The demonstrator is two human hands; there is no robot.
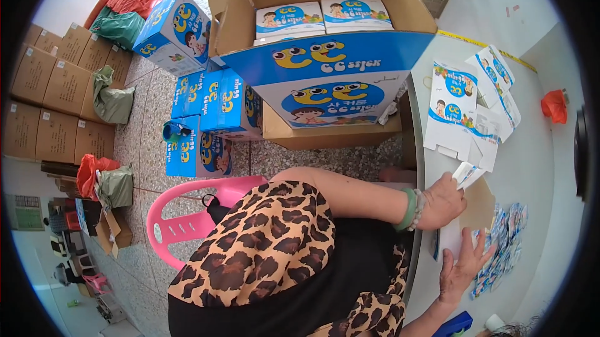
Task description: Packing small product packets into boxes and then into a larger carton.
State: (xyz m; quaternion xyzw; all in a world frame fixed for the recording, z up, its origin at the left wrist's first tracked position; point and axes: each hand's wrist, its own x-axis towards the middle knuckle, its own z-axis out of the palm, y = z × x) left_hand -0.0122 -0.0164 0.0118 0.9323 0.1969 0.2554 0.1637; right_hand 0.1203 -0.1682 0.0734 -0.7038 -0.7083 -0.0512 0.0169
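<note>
My left hand [442, 203], with a green bangle on the wrist, is closed on a small white and blue folded carton [467, 173] at the near edge of the grey table [531, 168]. My right hand [462, 263] lies flat with fingers spread on a white carton blank [449, 242] that rests beside a brown cardboard sheet [480, 207]. Several small colourful packets [503, 246] are spread just past my right fingertips. Flat blue and white carton blanks [459, 109] lie further along the table.
A big open cardboard box [325, 0] holding blue and white cartons stands ahead behind a blue printed panel [325, 74]. Blue boxes [212, 112] are stacked on the floor, brown boxes [56, 81] at left, a pink plastic chair [187, 224] beside me, an orange bag [553, 104] on the table.
</note>
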